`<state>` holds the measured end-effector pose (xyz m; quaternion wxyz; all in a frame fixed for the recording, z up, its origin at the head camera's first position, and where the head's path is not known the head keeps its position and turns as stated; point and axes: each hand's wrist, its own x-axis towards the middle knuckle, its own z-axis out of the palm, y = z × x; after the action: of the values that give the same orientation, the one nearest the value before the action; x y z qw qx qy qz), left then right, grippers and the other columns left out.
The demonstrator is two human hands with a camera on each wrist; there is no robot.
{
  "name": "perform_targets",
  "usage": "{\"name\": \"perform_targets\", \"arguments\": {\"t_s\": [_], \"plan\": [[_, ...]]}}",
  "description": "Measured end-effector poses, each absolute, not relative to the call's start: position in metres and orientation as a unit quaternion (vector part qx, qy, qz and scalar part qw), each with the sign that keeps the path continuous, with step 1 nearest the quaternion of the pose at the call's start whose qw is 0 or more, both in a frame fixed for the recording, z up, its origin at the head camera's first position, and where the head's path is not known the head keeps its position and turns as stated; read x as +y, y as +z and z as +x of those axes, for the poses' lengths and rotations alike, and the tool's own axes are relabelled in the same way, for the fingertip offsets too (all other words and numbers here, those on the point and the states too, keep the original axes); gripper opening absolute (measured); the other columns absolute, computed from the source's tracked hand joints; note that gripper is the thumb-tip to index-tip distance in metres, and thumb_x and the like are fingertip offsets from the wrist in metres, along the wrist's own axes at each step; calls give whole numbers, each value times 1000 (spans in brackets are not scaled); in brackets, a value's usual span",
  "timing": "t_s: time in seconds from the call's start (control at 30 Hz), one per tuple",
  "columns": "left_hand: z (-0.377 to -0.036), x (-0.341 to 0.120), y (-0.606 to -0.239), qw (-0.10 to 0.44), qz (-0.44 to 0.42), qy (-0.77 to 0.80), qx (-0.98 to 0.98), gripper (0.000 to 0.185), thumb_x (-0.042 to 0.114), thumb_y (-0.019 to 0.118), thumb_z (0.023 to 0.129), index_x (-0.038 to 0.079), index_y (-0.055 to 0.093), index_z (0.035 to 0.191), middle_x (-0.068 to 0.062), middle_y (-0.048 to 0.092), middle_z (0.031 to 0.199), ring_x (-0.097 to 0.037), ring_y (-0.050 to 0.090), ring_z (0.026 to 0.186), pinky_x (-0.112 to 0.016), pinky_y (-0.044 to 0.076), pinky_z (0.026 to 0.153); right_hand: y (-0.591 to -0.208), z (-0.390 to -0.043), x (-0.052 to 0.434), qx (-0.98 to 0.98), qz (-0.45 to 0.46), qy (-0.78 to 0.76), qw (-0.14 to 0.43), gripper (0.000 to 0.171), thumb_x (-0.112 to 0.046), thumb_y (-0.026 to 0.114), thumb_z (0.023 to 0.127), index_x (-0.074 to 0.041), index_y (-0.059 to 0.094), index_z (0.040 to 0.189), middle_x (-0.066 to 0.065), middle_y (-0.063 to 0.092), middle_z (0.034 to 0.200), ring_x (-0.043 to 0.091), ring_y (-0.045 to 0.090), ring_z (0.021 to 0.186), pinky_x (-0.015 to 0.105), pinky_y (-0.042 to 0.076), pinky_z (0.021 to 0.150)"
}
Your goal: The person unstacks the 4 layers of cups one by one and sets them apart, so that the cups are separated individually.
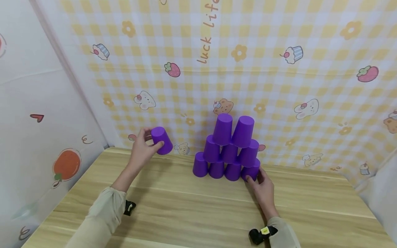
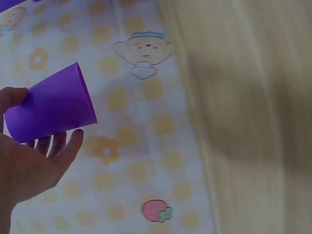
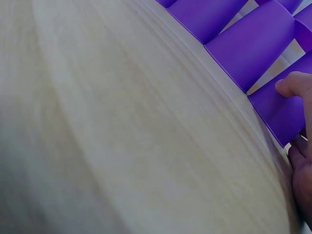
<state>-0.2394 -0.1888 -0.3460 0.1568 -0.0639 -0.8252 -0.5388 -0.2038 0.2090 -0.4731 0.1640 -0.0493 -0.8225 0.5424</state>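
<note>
My left hand (image 1: 143,148) holds a purple plastic cup (image 1: 165,143) upside down in the air, left of the stack, thumb on one side and fingers on the other. In the left wrist view this cup (image 2: 53,105) lies between thumb and fingertips. Upside-down purple cups form a stack (image 1: 229,153): several in the bottom row, three above, two on top. My right hand (image 1: 263,188) grips the bottom row's rightmost cup (image 1: 252,169), which stands on the table. The right wrist view shows the thumb (image 3: 295,84) on that cup's side (image 3: 278,114).
A wood-grain table (image 1: 186,213) bears the stack near its back edge. Right behind it hangs a yellow checked cloth (image 1: 198,86) with printed pictures. A white cloth (image 1: 40,103) closes off the left side. Black devices sit at the left wrist (image 1: 129,208) and right wrist (image 1: 258,237).
</note>
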Motion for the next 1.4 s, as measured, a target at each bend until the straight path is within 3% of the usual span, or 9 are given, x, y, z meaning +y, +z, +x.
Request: {"name": "perform_targets", "arguments": {"t_s": [0.27,0.53,0.93,1.03,1.2,1.4], "plan": [[-245,-191,-382,110,-38,-510,-852,59,3,70,78,-6,37,126,-28,48,125,-42,45,117,-54,38,98,-472,-204,208,-820,-48,546,164,62,-8,69,83,7,40,136,27,44,134,35,42,124,37,34,105],[-249,-199,-411,93,-45,-483,-870,56,-1,70,77,-10,36,122,-33,49,120,-46,48,111,-54,43,94,-472,-203,207,-823,-43,543,161,62,-6,69,83,7,40,135,27,44,133,35,42,125,37,34,105],[-246,-200,-413,76,-28,-487,-870,63,2,69,80,-12,30,128,-34,44,122,-47,44,115,-55,38,98,-472,-203,207,-824,-40,541,166,62,-6,69,82,8,40,135,28,45,132,35,43,124,37,35,105],[-245,-199,-408,95,-14,-484,-870,64,13,71,81,-11,32,126,-32,42,123,-46,40,118,-55,35,100,-472,-202,208,-824,-43,541,166,62,-6,69,82,8,40,135,28,44,133,35,42,124,38,35,105],[-241,-192,-390,178,-20,-480,-859,62,29,68,85,-7,36,125,-24,41,125,-40,35,122,-52,32,101,-474,-202,208,-828,-47,536,161,62,-7,69,83,7,40,135,28,44,133,36,42,124,38,35,105],[-237,-158,-348,226,-69,-495,-836,56,30,67,86,0,42,127,-17,41,129,-33,39,119,-50,40,95,-473,-203,209,-832,-49,528,163,63,-10,69,83,6,39,136,28,44,133,36,43,123,38,36,104]]}}
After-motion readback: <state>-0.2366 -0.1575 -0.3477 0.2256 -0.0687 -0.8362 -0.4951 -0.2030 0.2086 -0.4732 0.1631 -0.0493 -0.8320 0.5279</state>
